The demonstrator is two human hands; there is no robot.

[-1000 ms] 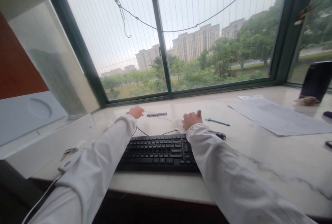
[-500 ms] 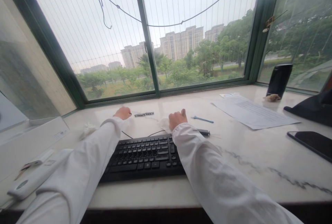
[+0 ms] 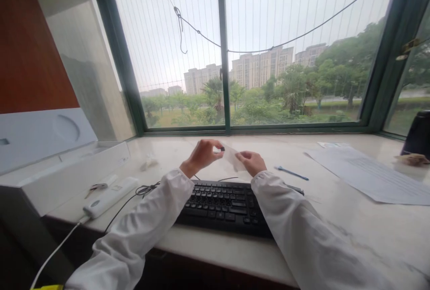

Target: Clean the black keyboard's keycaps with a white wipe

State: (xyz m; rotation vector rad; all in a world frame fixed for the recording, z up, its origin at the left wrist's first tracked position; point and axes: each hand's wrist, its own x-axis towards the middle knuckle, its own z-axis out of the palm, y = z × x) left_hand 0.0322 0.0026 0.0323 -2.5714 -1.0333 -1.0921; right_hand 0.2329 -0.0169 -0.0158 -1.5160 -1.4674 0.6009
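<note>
My left hand (image 3: pixel 202 154) is raised above the back of the keyboard, its thumb and finger pinching a small black-ended object (image 3: pixel 222 149). Most of that object is hidden by the fingers, so its kind cannot be made out. Close by on the right, my right hand (image 3: pixel 252 162) grips a thin, whitish, see-through tissue (image 3: pixel 231 159) between thumb and fingers. The tissue spans the gap and reaches the left fingertips. Below both hands lies the black keyboard (image 3: pixel 218 204), partly covered by my white sleeves.
A blue pen (image 3: pixel 291 173) and a dark pen (image 3: pixel 295 189) lie right of my right hand, before a printed sheet (image 3: pixel 366 173). On the left are a white power strip (image 3: pixel 110 196), keys (image 3: pixel 97 187), crumpled tissue (image 3: pixel 148 163) and an open white box (image 3: pixel 77 169). Windows stand behind.
My hands have come together; the left moved off the desk surface with a small object, the right lifted the tissue. The view has turned left. The black-and-silver stick no longer shows on the desk.
</note>
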